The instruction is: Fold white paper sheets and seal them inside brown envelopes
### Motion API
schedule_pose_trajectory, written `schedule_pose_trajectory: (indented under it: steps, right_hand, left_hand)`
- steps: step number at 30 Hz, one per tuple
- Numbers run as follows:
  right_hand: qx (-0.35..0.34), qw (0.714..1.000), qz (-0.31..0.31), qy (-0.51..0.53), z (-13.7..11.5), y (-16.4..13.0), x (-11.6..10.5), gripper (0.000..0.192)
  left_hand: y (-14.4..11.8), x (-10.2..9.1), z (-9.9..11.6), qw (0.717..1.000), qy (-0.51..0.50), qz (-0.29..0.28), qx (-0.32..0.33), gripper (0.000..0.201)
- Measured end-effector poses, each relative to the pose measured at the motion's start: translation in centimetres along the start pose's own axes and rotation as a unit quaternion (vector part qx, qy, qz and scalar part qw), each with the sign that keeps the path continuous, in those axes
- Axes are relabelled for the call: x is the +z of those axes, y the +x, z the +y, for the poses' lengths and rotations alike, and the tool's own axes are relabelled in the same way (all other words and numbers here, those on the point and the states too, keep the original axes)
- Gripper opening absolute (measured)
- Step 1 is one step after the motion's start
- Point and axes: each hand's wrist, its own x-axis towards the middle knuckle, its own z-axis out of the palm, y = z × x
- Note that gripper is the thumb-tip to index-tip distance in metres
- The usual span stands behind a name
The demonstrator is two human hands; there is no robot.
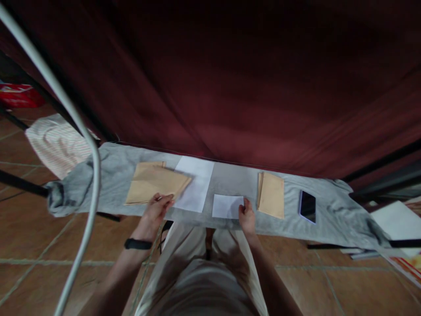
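My left hand (158,208) pinches the lower right corner of a brown envelope (164,180), which is tilted over a stack of similar brown envelopes (138,186). The held envelope overlaps the left edge of a white paper sheet (194,184) lying on the grey cloth. My right hand (247,215) has its fingers closed on the right edge of a small folded-looking white paper (226,206), which sits at the cloth's front edge. Right of that hand lies another small pile of brown envelopes (271,195).
A grey cloth (233,177) covers the narrow surface. A phone (308,206) lies at its right. Behind hangs a dark red curtain (230,109). A white tube (94,175) crosses the left side. A striped cloth (62,142) and a red container (19,95) are at far left.
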Motion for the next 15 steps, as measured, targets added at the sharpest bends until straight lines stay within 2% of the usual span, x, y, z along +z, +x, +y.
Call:
schedule_pose_trajectory:
  steps: [4, 6, 7, 9, 10, 12, 15]
  right_hand:
    - [-0.055, 0.998, 0.011, -0.001, -0.9, -0.5, -1.0, 0.045]
    - [-0.049, 0.998, 0.005, 0.026, -1.6, -0.6, -1.5, 0.045]
    - [-0.022, 0.998, -0.010, 0.065, -2.1, -0.7, -1.6, 0.047]
    - [0.071, 0.976, -0.075, 0.192, -3.1, -0.8, -1.6, 0.053]
    - [0.133, 0.948, -0.111, 0.265, -3.7, -0.9, -1.4, 0.057]
    - [0.171, 0.919, -0.152, 0.321, -4.8, -1.2, -1.1, 0.061]
    - [0.185, 0.886, -0.189, 0.380, -6.4, -1.6, -0.9, 0.049]
  left_hand:
    - [-4.1, 4.1, -7.3, 0.994, -0.002, -0.096, -0.050, 0.034]
    - [-5.7, 5.4, -10.1, 0.989, -0.001, -0.130, -0.066, 0.030]
    - [-6.3, 5.9, -11.3, 0.987, 0.002, -0.145, -0.073, 0.029]
    - [-7.3, 6.5, -13.1, 0.981, 0.016, -0.175, -0.079, 0.026]
    - [-7.7, 6.8, -13.8, 0.979, 0.025, -0.190, -0.076, 0.024]
    - [-8.4, 7.0, -14.8, 0.971, 0.046, -0.227, -0.065, 0.023]
    - [-9.1, 7.0, -15.5, 0.958, 0.063, -0.274, -0.060, 0.028]
